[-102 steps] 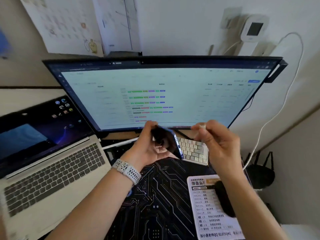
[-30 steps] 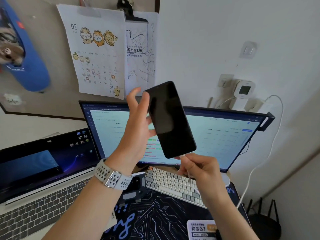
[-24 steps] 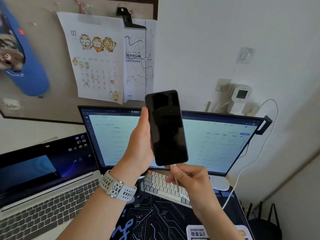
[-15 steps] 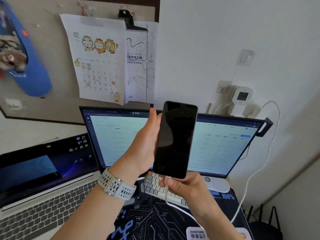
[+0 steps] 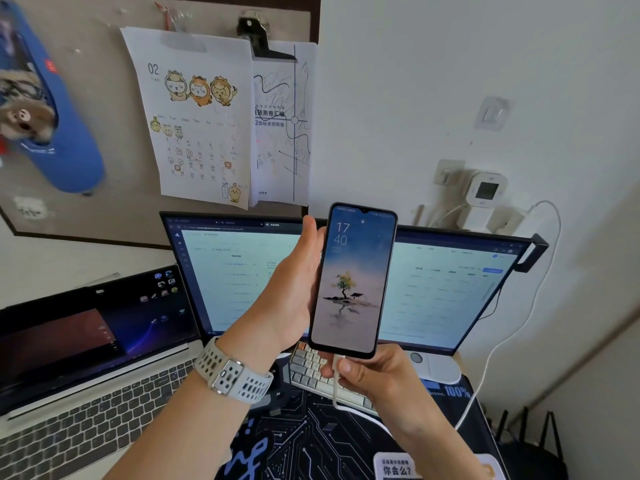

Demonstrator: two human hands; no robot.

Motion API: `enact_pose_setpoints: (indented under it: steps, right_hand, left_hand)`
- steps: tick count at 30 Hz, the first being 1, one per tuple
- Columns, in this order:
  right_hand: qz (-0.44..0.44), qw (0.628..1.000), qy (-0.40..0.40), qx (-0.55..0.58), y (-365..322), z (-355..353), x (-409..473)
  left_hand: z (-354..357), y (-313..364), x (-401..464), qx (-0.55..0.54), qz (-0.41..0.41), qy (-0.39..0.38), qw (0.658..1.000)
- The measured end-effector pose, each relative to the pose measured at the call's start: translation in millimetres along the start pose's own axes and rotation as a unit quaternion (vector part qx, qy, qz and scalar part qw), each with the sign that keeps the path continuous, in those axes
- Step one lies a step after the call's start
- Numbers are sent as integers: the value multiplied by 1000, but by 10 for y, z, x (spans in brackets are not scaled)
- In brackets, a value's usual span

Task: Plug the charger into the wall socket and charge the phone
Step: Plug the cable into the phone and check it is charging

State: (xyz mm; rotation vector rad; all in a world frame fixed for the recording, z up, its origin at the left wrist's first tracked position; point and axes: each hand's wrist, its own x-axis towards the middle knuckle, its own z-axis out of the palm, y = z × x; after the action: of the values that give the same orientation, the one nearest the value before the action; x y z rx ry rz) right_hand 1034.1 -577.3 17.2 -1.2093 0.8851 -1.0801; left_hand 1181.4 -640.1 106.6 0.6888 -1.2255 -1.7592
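Note:
My left hand (image 5: 294,292) holds the phone (image 5: 351,282) upright in front of the monitor, its screen lit with a lock screen showing 17 40. My right hand (image 5: 372,370) pinches the white cable plug (image 5: 337,362) at the phone's bottom edge, where it is seated in the port. The white charging cable (image 5: 519,327) runs from there up the right wall to a white charger (image 5: 535,216) in the wall socket strip behind the monitor.
A wide monitor (image 5: 242,271) stands behind the phone. An open laptop (image 5: 86,358) sits at left, a small keyboard (image 5: 311,372) and a dark desk mat (image 5: 311,441) below. A white thermometer (image 5: 485,190) hangs on the wall. A black router (image 5: 530,452) sits at lower right.
The phone has been raised from desk level and turned upright. The plug went into its bottom port, and the dark screen has lit up.

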Motion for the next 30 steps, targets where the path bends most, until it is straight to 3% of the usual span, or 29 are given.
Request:
enact_pose_setpoints:
  steps: [30]
  right_hand:
    - [8,1000,1,14,42,-62,12]
  left_hand:
    - [-1,-53,34,-14,-7,24,1000]
